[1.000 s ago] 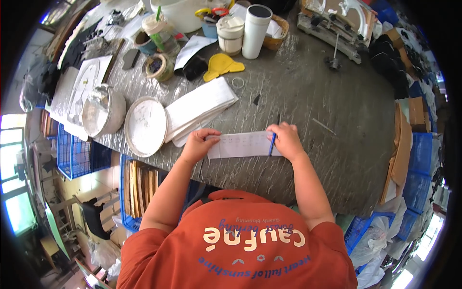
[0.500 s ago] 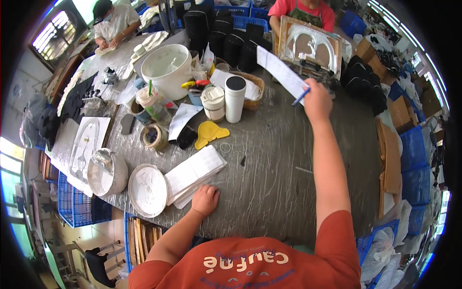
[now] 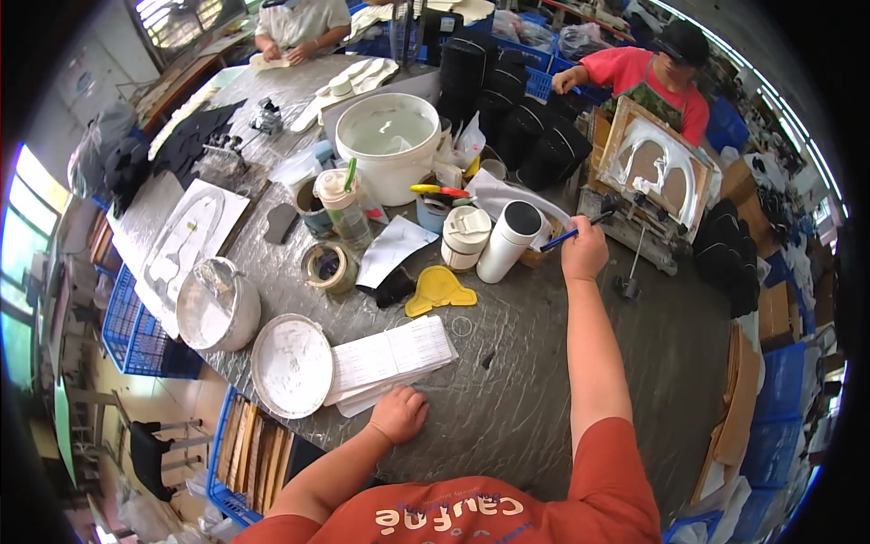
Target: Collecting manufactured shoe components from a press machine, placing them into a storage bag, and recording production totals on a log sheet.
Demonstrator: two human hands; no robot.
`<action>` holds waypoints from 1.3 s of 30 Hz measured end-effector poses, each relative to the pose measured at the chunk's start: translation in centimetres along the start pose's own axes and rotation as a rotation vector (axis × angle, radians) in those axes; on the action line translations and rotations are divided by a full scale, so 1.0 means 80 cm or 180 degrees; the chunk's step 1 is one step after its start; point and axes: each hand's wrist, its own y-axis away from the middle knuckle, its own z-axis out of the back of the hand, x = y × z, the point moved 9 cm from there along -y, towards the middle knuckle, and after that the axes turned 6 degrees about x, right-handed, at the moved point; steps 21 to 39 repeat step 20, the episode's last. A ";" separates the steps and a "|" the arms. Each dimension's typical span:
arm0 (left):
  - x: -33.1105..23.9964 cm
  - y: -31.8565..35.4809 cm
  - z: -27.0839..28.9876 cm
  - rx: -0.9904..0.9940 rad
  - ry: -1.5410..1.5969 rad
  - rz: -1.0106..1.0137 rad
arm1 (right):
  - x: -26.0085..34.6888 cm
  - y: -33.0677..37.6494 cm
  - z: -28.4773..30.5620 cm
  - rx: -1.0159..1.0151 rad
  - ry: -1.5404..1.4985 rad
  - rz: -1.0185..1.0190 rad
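Observation:
My right hand [image 3: 584,251], arm stretched forward, is closed around a blue pen [image 3: 560,240]. Just left of it, a curved white sheet of paper [image 3: 512,198] extends behind the white tumbler with a black lid [image 3: 509,243]; whether my fingers touch the sheet I cannot tell. Part of a brown basket [image 3: 536,257] shows beneath that hand, mostly hidden by the tumbler. My left hand [image 3: 400,413] rests on the table with its fingers curled in and nothing visible in them. It lies against the near edge of a stack of white paper slips [image 3: 391,361].
Left of the slips are a round white lid [image 3: 292,365] and a paste-smeared bucket [image 3: 217,306]. Ahead stand a yellow flat piece [image 3: 439,290], a lidded cup [image 3: 466,238] and a large white tub [image 3: 388,145]. A framed screen [image 3: 654,168] stands far right; two co-workers are beyond.
My right hand has drawn back slightly, and the sheet beside it has gone from held-out to curved low behind the tumbler. The view has turned right; the red-sleeved co-worker now reaches sideways.

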 end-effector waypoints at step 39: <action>0.003 0.000 -0.010 0.0161 -0.0007 0.0123 | -0.019 -0.007 -0.034 0.1116 -0.2406 -0.0431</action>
